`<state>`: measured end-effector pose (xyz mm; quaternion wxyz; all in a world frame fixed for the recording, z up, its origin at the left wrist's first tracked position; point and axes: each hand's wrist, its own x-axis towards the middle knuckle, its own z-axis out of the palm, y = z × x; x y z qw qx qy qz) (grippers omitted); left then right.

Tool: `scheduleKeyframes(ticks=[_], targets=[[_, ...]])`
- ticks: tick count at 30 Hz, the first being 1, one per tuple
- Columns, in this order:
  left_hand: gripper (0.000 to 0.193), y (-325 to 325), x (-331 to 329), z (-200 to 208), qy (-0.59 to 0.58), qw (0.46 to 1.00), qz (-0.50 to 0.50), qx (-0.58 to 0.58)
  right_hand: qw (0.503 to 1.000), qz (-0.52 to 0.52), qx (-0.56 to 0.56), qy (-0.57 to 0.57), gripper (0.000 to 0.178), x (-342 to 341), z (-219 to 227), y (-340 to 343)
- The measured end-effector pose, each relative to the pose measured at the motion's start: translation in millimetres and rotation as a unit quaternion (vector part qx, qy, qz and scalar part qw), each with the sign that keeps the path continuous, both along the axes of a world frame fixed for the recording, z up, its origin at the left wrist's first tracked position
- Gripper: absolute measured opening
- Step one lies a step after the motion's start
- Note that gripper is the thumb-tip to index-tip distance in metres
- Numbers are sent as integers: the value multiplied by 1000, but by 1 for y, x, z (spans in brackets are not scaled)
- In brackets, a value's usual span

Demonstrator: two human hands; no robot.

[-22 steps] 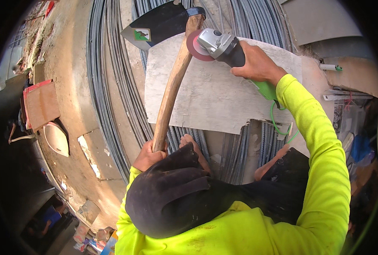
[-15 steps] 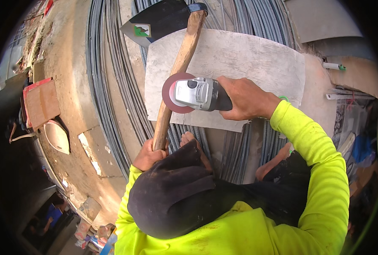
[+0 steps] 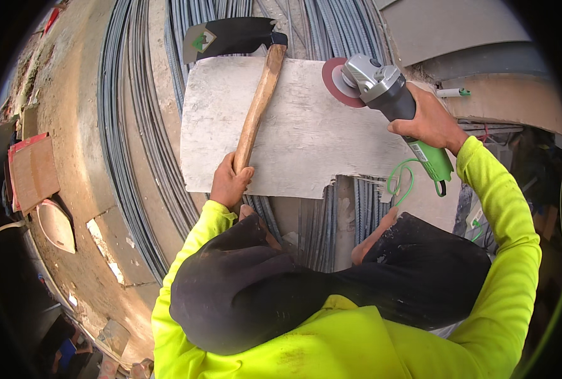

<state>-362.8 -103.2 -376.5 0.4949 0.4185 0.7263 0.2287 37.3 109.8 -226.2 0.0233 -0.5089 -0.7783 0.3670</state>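
Observation:
My left hand (image 3: 229,181) is closed round the near end of a hoe's wooden handle (image 3: 259,107). The hoe's wide black blade (image 3: 230,39), with a small green and white label, lies at the far end, beyond the board. My right hand (image 3: 431,119) grips an angle grinder (image 3: 391,95) with a green rear body and silver head. Its reddish-brown disc (image 3: 338,85) is apart from the handle, to its right and above the board. A green cord (image 3: 402,170) shows beside the grinder's rear. Under the handle is a pale, worn board (image 3: 319,145) with a ragged near edge.
Long bundles of steel rods (image 3: 120,126) run beneath the board and along its left. Cardboard (image 3: 33,172) and a pale pointed piece (image 3: 56,226) lie at the left. Sheets (image 3: 454,28) and a white tube (image 3: 451,93) are at the right. My bare feet are near the board's near edge.
The grinder has moved off the handle, to the right and away, turning so its green body shows. My left hand and the hoe now appear clear of my knee, with the blade turned.

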Motion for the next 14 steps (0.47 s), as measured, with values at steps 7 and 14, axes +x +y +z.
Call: scheduleKeyframes(ticks=[7, 14], targets=[[54, 41, 18, 15, 316, 918, -236, -50, 957, -225, -75, 165, 51, 69, 7, -66], [55, 122, 124, 126, 10, 912, -407, 46, 793, -346, -109, 490, 52, 82, -26, -97]])
